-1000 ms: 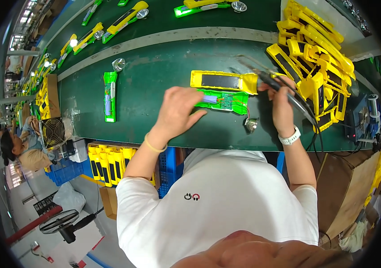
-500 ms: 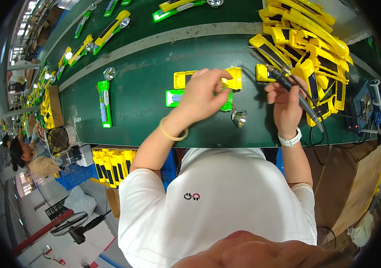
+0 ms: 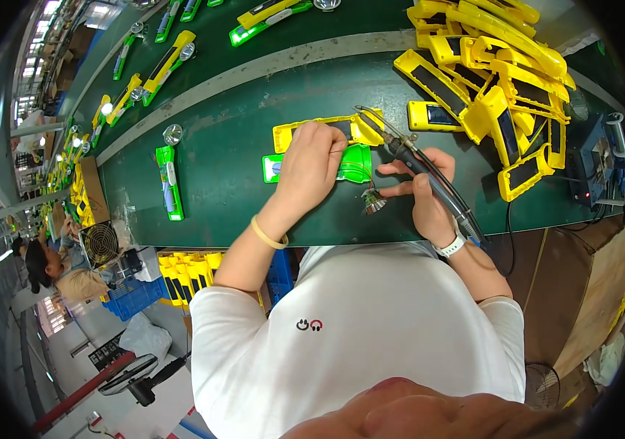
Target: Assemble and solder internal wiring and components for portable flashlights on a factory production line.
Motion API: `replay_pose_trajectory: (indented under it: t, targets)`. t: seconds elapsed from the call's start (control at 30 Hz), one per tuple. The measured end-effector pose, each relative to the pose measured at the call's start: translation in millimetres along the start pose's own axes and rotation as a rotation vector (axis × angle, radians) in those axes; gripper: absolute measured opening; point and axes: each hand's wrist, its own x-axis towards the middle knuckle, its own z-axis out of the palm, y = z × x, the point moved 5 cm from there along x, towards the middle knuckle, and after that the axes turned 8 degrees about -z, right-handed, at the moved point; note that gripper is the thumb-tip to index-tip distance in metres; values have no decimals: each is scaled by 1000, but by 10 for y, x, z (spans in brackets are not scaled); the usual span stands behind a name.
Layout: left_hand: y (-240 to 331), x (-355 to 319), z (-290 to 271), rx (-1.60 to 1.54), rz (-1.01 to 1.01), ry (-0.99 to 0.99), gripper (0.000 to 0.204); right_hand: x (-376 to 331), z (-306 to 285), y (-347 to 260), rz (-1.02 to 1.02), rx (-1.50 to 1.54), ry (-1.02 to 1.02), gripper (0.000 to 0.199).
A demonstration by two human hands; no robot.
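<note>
The open green housing (image 3: 356,162) lies on the counter (image 3: 225,161), just near of a yellow shell (image 3: 366,132), its middle hidden under the left hand (image 3: 309,162). A thin reddish wire crosses its right part, and 1 lamp reflector (image 3: 373,201) sits just beside its near right corner. That wire could pull loose, I judge, if the reflector were dragged while the housing stayed put. The soldering iron (image 3: 451,199) slants left and far over the yellow shell; if its tip is hot, a dip could scorch the plastic or the left fingers.

The housing is directly beneath the left grip, whose fingers curl inward; I cannot tell whether they pinch anything. It lies left of the right hand (image 3: 429,196), whose grip wraps the iron, with 2 fingers reaching toward the housing's right end and the reflector.

Farther right is a heap of yellow shells (image 3: 503,124); well to the left lies 1 green unit (image 3: 169,183) with its own reflector at the far end
</note>
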Motion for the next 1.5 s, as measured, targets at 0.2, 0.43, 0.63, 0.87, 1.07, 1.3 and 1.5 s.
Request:
replay_pose_trajectory:
  t: [0.2,0.43,0.63,0.87,1.07,1.3,1.5]
  targets:
    - [-84,-63,24,-13,17,66,11,239,-105,-133,-155,-90,-17,37]
    - [-122,42,-76,54,88,42,8,717,27,16,-216,-318,-91,29]
    - [-238,13,-147,35,89,-157,9,596,-20,-11,-37,51,44,27]
    - [-183,86,-153,115,124,-233,6,544,-237,-197,-87,1,-9,24]
    - [-175,129,-147,136,108,-281,7,540,-196,-45,23,-127,-145,22]
    - [-191,133,-128,127,106,-295,6,642,-126,25,73,-293,-239,24]
    - [-168,147,-122,143,97,-321,9,671,-123,104,45,-277,-250,24]
